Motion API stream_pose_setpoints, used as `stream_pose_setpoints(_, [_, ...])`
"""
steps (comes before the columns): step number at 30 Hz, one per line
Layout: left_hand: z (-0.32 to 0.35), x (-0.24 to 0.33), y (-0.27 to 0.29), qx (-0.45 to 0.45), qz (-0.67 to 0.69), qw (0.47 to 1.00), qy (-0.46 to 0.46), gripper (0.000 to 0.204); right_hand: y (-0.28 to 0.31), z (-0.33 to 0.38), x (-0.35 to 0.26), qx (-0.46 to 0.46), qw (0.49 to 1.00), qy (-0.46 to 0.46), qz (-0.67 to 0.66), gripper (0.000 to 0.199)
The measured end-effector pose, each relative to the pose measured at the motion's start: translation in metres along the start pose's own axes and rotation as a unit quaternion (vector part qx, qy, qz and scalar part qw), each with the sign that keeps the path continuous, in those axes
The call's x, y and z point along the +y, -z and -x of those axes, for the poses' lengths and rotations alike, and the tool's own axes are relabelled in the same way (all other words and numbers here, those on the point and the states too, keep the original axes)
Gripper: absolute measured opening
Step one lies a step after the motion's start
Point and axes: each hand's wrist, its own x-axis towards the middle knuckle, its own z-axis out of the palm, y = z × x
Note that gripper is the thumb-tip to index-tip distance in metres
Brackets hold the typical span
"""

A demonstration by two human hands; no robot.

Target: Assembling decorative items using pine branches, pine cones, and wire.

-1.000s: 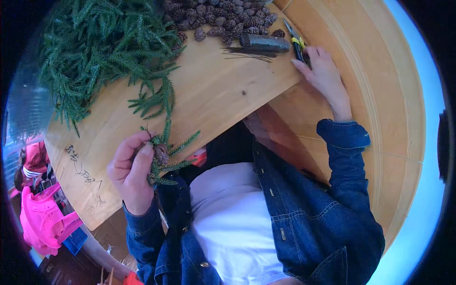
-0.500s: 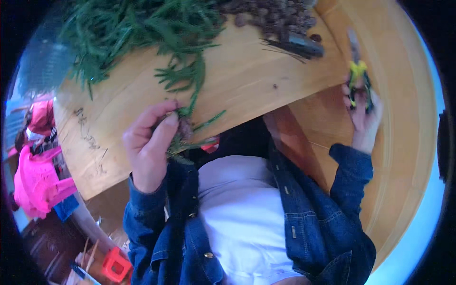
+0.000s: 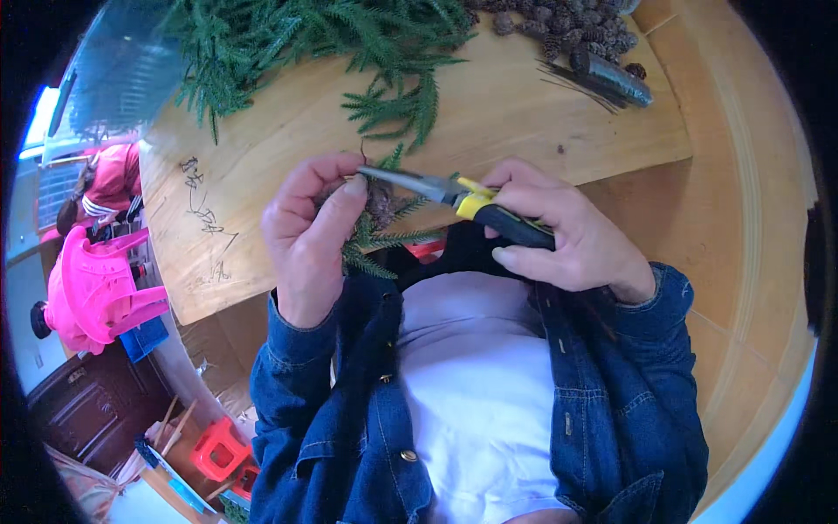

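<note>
My left hand [image 3: 305,227] pinches a small bundle in which a brown pine cone [image 3: 381,204] is set among green fir sprigs [image 3: 393,237]. A short thin wire [image 3: 363,152] sticks up beside the fingertips. In my right hand [image 3: 572,231] is a pair of needle-nose pliers [image 3: 476,203] with yellow and black handles. Their narrow tip reaches the wire by my left thumb and forefinger. Whether the jaws grip the wire is too small to tell. The far end of the bundle is hidden behind my left fingers.
A large heap of green fir sprigs [image 3: 262,52] covers the back of the wooden table [image 3: 489,113]. Pine cones [image 3: 567,26] lie at the back right, with loose wires [image 3: 580,86] and a grey cylinder [image 3: 615,77]. A pink chair [image 3: 96,279] stands beyond the table's left edge.
My right hand has brought the pliers in from the far right, up to the bundle in my left hand. My left hand keeps its pinch on the bundle.
</note>
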Motion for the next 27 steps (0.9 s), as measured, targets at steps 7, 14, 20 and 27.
stream_pose_setpoints(7, [0.005, 0.002, 0.008, 0.003, -0.051, 0.999, 0.000, 0.016, 0.014, -0.002, 0.001, 0.006, 0.999, -0.022, 0.026, 0.026])
stream_pose_setpoints(14, [0.005, -0.003, 0.002, -0.045, 0.022, 0.998, 0.026, 0.012, 0.014, 0.002, -0.002, -0.002, 0.999, -0.042, 0.015, 0.027])
stream_pose_setpoints(20, [0.000, 0.006, -0.001, -0.014, -0.011, 1.000, 0.023, 0.010, 0.016, 0.001, -0.002, -0.008, 0.999, -0.043, -0.005, 0.027])
stream_pose_setpoints(27, [-0.004, -0.001, -0.001, -0.003, 0.034, 0.999, 0.011, 0.010, 0.020, 0.007, 0.005, -0.012, 0.999, -0.045, -0.020, 0.028])
